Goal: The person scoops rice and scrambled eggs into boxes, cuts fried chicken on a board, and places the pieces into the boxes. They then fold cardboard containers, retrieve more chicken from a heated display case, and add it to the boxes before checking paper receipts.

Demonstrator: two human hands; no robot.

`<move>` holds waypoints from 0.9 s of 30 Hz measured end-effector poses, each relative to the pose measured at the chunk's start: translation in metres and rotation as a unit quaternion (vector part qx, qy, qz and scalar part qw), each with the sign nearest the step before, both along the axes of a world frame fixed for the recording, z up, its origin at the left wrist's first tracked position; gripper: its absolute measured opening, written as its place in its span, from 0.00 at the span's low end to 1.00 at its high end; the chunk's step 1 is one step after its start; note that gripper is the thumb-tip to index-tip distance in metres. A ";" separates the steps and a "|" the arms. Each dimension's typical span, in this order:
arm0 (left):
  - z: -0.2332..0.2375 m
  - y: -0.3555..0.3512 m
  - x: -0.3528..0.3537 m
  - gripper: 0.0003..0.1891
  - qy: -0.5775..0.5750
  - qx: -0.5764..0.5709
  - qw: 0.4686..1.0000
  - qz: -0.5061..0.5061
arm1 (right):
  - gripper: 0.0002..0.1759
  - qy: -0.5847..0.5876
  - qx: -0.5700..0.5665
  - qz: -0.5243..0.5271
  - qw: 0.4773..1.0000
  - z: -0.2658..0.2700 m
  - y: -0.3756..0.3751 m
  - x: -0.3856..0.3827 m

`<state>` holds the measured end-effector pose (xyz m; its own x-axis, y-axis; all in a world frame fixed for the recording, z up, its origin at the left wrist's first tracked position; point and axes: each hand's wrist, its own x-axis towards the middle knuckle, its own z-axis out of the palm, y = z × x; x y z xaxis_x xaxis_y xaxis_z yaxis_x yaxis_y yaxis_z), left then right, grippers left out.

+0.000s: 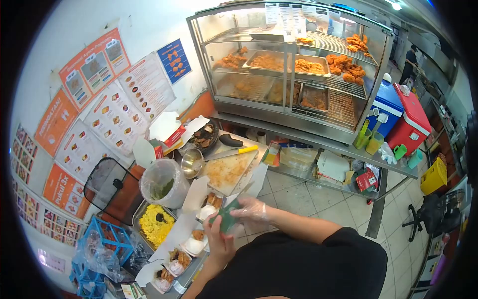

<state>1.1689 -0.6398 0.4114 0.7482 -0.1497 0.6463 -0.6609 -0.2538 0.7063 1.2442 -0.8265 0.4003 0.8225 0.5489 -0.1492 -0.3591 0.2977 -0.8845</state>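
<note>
A flat dark green piece, perhaps a leaf or a packet, is held up between my two hands over the front counter. My bare left hand grips its lower edge with thumb and fingers. On my right hand is a clear plastic glove, and its fingers close on the upper right side of the green piece. Behind and below the hands, several white paper boxes stand with lids open; the box nearest the hands and the others hold white rice and browned fried pieces.
A yellow-handled knife lies on a stained cutting board. Left of it are a metal bowl, a lined bucket with green leaves and a tray of yellow food. A glass display case with fried food stands behind.
</note>
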 end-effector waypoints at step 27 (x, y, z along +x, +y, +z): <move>0.021 0.006 -0.066 0.28 -0.156 0.165 0.935 0.273 | 0.04 0.019 -0.101 0.122 0.987 0.046 -0.032 0.053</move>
<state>1.1031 -0.6343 0.4324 0.5545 -0.0293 0.8316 -0.5294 -0.7835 0.3254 1.2968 -0.8581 0.4467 0.6619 0.6854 -0.3035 -0.4316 0.0174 -0.9019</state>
